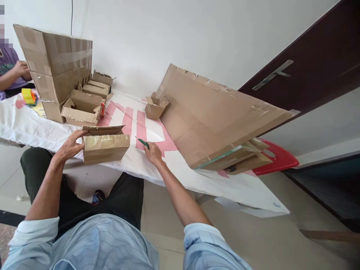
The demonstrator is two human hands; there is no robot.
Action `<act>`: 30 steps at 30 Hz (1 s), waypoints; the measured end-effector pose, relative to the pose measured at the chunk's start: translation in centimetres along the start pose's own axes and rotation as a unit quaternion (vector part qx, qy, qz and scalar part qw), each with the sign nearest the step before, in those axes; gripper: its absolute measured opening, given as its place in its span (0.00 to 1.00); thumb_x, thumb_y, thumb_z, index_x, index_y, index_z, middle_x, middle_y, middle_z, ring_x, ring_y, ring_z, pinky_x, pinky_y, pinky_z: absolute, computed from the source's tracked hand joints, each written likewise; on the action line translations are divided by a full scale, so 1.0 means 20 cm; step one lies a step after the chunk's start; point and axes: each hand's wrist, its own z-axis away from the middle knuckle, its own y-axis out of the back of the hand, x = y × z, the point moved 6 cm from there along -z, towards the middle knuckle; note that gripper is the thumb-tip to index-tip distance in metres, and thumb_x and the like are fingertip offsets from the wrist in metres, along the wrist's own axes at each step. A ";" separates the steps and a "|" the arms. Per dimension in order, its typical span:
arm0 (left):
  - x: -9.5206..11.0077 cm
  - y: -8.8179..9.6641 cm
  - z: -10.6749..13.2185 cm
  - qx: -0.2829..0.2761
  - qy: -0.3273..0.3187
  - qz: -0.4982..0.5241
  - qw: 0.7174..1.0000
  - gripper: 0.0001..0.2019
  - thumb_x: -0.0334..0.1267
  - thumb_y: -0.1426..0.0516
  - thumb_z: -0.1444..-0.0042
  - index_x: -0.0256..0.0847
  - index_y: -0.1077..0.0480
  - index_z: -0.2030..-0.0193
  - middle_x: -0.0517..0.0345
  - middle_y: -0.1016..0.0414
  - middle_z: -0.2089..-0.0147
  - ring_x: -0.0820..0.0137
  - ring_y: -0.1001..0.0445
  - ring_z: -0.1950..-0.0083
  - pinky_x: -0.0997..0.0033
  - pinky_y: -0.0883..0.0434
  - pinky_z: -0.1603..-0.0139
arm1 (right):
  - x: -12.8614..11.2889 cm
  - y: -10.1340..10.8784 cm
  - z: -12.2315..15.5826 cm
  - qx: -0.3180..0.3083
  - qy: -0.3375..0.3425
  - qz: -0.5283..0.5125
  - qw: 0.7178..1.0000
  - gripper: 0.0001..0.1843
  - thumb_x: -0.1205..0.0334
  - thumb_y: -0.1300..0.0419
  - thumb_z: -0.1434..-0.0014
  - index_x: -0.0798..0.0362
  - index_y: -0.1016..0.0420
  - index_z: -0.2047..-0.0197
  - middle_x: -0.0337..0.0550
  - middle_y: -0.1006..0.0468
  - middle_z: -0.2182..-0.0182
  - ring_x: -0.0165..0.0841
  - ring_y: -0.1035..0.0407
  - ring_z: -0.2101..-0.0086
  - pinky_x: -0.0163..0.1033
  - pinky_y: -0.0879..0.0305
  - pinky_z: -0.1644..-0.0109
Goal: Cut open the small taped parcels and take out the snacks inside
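My left hand [69, 145] grips the left end of a small cardboard box [107, 153], thumb on its side and fingers at the upper edge. The box sits tilted at the table's front edge, a flap standing up at its back and clear tape along its top. To the right of it, my right hand [153, 153] is closed around a green-handled tool [143, 143] with a thin tip pointing left. What kind of tool it is, I cannot make out. The tool is apart from the box, over the pink-and-white tablecloth [128, 122].
Stacked cartons [63, 71] rise at the left, with open small boxes [81, 107] beside them. Another open box [154, 107] stands near a large leaning cardboard sheet [213, 112]. A red chair [277, 157] is at the right. A yellow tape dispenser [29, 96] lies near another person [14, 73].
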 end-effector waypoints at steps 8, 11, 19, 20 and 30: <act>-0.05 0.04 0.01 -0.056 0.063 0.008 0.996 0.46 0.60 0.27 0.43 0.49 0.27 0.19 0.40 0.31 0.16 0.35 0.32 0.17 0.39 0.19 0.28 | -0.07 -0.14 -0.01 -0.002 -0.004 -0.070 0.998 0.19 0.55 0.43 0.23 0.55 0.19 0.39 0.61 0.21 0.39 0.49 0.28 0.40 0.53 0.31 0.31; -0.05 0.04 0.00 -0.084 0.086 0.007 0.993 0.61 0.65 0.21 0.53 0.48 0.34 0.14 0.36 0.38 0.13 0.30 0.35 0.16 0.34 0.22 0.25 | -0.28 -0.15 -0.05 -0.023 0.086 -0.161 0.983 0.25 0.42 0.46 0.19 0.48 0.18 0.36 0.53 0.20 0.36 0.42 0.24 0.40 0.46 0.26 0.34; -0.08 0.04 -0.03 -0.127 0.051 -0.048 0.989 0.74 0.66 0.18 0.61 0.48 0.44 0.10 0.32 0.39 0.14 0.28 0.36 0.16 0.33 0.24 0.23 | -0.54 -0.23 0.12 -0.083 0.304 -0.133 0.940 0.40 0.39 0.24 0.34 0.48 0.22 0.26 0.60 0.26 0.26 0.57 0.33 0.25 0.66 0.37 0.18; -0.07 0.04 -0.04 -0.130 0.046 -0.065 0.988 0.74 0.67 0.19 0.61 0.47 0.44 0.10 0.32 0.39 0.14 0.27 0.38 0.16 0.33 0.27 0.21 | -0.53 -0.26 0.13 -0.082 0.296 -0.116 0.945 0.43 0.40 0.24 0.34 0.48 0.25 0.23 0.61 0.29 0.23 0.57 0.36 0.23 0.67 0.40 0.17; -0.03 0.05 -0.16 -0.178 0.050 -0.156 0.970 0.68 0.65 0.21 0.62 0.38 0.39 0.16 0.33 0.32 0.21 0.33 0.36 0.18 0.36 0.31 0.18 | -0.58 -0.37 0.27 -0.037 0.246 -0.068 0.966 0.50 0.42 0.28 0.30 0.55 0.39 0.16 0.68 0.40 0.17 0.58 0.44 0.17 0.67 0.46 0.12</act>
